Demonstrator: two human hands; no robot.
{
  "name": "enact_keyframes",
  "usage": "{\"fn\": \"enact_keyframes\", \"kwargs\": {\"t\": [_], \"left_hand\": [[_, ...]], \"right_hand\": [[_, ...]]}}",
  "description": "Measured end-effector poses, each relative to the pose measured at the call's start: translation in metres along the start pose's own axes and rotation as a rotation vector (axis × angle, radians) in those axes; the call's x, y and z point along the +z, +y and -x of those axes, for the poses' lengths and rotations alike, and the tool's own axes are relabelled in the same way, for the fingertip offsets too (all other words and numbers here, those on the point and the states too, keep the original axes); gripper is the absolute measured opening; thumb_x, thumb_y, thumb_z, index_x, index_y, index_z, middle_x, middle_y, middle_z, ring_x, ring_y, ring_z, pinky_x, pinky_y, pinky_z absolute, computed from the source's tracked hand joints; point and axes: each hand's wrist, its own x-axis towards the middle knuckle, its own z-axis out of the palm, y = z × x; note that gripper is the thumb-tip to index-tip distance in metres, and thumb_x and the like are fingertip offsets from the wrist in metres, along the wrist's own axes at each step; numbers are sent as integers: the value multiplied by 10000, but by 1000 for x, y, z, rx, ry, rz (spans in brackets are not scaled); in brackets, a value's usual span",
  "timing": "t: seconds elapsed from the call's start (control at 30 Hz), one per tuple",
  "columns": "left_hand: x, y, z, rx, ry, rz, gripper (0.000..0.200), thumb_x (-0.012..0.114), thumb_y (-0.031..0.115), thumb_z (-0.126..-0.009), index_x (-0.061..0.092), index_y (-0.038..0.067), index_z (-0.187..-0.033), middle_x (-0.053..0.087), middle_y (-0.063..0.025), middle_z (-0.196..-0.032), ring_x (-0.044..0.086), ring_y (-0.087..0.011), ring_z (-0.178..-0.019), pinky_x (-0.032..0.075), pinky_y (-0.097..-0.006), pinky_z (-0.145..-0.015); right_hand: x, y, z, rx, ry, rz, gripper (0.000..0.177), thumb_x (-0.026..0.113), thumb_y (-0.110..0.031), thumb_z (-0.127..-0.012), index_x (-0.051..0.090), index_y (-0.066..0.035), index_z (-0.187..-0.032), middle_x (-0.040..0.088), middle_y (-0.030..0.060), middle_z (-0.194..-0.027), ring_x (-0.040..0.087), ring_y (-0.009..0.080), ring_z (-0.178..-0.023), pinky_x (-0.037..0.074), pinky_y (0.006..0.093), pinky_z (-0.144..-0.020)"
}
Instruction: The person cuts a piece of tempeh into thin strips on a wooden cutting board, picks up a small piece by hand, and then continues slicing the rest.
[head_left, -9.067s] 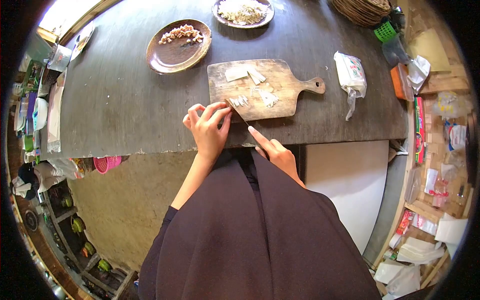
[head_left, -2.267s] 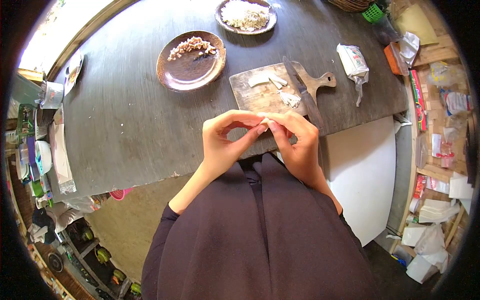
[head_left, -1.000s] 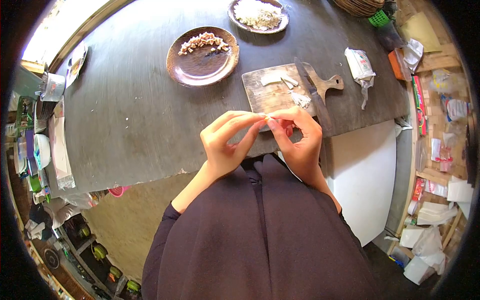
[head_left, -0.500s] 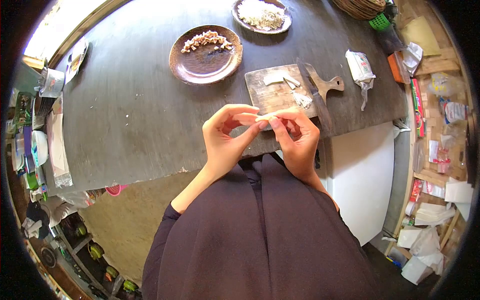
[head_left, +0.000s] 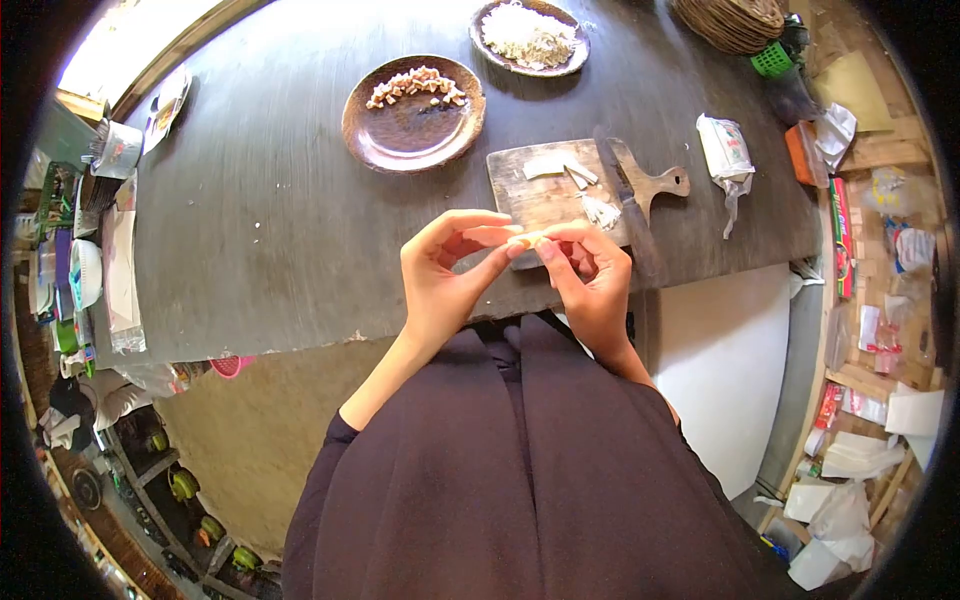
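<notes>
Small pale piece (head_left: pixel 529 239) by near edge of cutting board (head_left: pixel 525 192); left hand (head_left: pixel 437 283) and right hand (head_left: pixel 597 288) each clamp it, grip fingertips closed, likely because it's tiny. Knife (head_left: pixel 641 232) laid across board, freeing both hands.

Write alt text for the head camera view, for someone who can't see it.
Two bare hands, left and right, pinch a small pale piece near the table's edge. Beyond lie a cutting board with a knife and white pieces, and two filled plates.
</notes>
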Motion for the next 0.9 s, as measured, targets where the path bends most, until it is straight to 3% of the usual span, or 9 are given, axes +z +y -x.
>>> {"fn": "enact_keyframes", "kwargs": {"t": [0.2, 0.27, 0.53, 0.63, 0.73, 0.8, 0.83, 0.9], "left_hand": [[23, 1, -2, 1, 9, -10, 275, 795, -27, -871, 696, -31, -1128, 760, -103, -994, 720, -137, -933, 557, -270, -860], [36, 5, -5, -65, 8, 110, 262, 779, -24, -881, 709, -23, -1133, 755, -84, -1021, 724, -130, -965, 553, -282, -874], [60, -4, -8, -101, -34, -34, 326, 775, -36, -870, 694, -14, -1184, 756, -88, -1024, 724, -141, -982, 556, -299, -934], [69, -8, -11, -134, -41, -34, 301, 784, -34, -861, 707, -12, -1151, 761, -86, -1016, 728, -144, -977, 556, -296, -920], [72, -22, -10, -150, -64, -99, 253, 786, -34, -860, 715, -19, -1102, 762, -88, -997, 722, -140, -981, 557, -293, -917], [74, -34, -9, -155, -87, -163, 226, 785, -33, -864, 714, -25, -1078, 760, -91, -990, 714, -135, -988, 557, -291, -922], [76, -39, -12, -116, -28, -293, 189, 796, -8, -847, 728, -1, -1024, 770, -81, -950, 728, -169, -970, 553, -294, -882], [78, -52, -20, -75, 33, -420, 153, 807, 18, -831, 743, 24, -970, 781, -70, -911, 741, -204, -952, 549, -297, -842]], "right_hand": [[-24, 3, -2, 41, 26, 9, 61, 702, -28, -948, 719, -22, -1006, 649, -23, -869, 519, 4, -704, 401, 174, -617], [-33, 4, -5, 30, 29, 1, 64, 704, -30, -946, 723, -22, -1006, 653, -22, -867, 519, 4, -700, 403, 177, -613], [-63, 20, -12, -40, 45, -16, 49, 717, -47, -938, 736, -28, -978, 661, -22, -825, 507, 16, -656, 403, 204, -581], [-76, 26, -15, -68, 37, 115, 52, 731, -54, -920, 740, -35, -967, 632, 0, -771, 504, 49, -615, 408, 229, -562], [-90, 27, -16, -238, -2, 354, 52, 748, -53, -889, 743, -37, -939, 579, 28, -707, 485, 90, -555, 403, 247, -534], [-99, 31, -14, -105, -122, 410, 151, 762, -101, -867, 729, -35, -999, 579, 78, -806, 558, 176, -655, 466, 301, -611], [-105, 36, -15, -106, -124, 407, 151, 762, -101, -867, 729, -35, -999, 579, 78, -806, 558, 176, -655, 466, 301, -611], [-120, 50, -20, -421, 72, 812, 303, 765, -157, -853, 686, -46, -1123, 586, 123, -984, 600, 266, -854, 503, 383, -758]]}}
